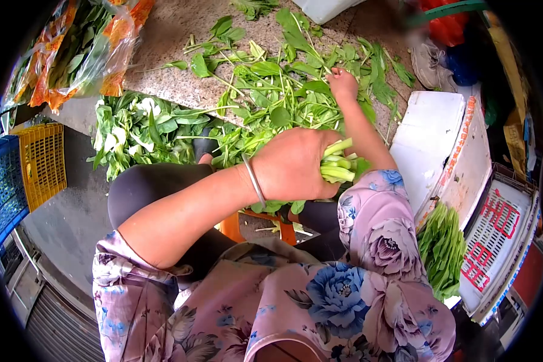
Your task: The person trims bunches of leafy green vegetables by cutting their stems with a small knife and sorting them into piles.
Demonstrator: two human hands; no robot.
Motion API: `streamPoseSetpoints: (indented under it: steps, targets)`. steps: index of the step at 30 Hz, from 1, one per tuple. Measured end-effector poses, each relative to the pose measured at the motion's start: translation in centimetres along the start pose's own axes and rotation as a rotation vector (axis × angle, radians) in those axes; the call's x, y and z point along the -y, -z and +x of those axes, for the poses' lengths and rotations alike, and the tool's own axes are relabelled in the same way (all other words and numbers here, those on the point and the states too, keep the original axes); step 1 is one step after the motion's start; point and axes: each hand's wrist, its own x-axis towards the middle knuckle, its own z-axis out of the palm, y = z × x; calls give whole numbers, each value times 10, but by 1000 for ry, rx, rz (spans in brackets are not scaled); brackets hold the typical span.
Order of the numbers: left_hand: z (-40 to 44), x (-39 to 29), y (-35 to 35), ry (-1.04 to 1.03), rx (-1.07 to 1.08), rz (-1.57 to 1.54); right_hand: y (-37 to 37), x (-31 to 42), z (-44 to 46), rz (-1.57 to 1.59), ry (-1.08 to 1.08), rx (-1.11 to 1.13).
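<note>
My left hand [295, 164], with a metal bangle at the wrist, is closed round a bunch of pale green stems [338, 161]. Their cut ends point to the right. Farther out, my right hand [342, 84] pinches a thin green stem at the edge of a loose pile of leafy greens [280, 114]. The pile spreads over the stone surface [163, 60] and down towards my knees. Most of the bunch's leaves are hidden behind my left hand.
White-stemmed greens [142, 130] lie left of the pile. Bagged greens [78, 54] are at upper left, above yellow [42, 163] and blue crates [6, 187]. On the right are a white foam box [425, 139], a bundle of long greens [441, 250] and a white basket [495, 232].
</note>
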Motion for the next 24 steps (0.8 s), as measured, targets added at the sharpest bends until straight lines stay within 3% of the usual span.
streamPoseSetpoints:
  steps: [3, 7, 11, 14, 15, 18, 20, 24]
  targets:
    - [-2, -3, 2, 108, 33, 134, 19, 1, -8, 198, 90, 37]
    - [-2, 0, 3, 103, -31, 157, 87, 20, -43, 304, 163, 133]
    - [3, 6, 10, 102, -161, 231, 155, 45, -110, 231, 302, 85]
    - [9, 26, 9, -205, -351, 382, 181, 52, -157, 342, 275, 181]
    - [8, 25, 5, -210, -347, 381, 188, 55, -171, 314, 254, 188]
    - [6, 19, 0, -103, -295, 279, 186, 46, -198, 465, 308, 163]
    - [5, 12, 0, 161, -81, 268, 179, 40, -202, 506, 315, 144]
    - [8, 20, -3, 182, -89, 131, 165, 41, -201, 768, 305, 202]
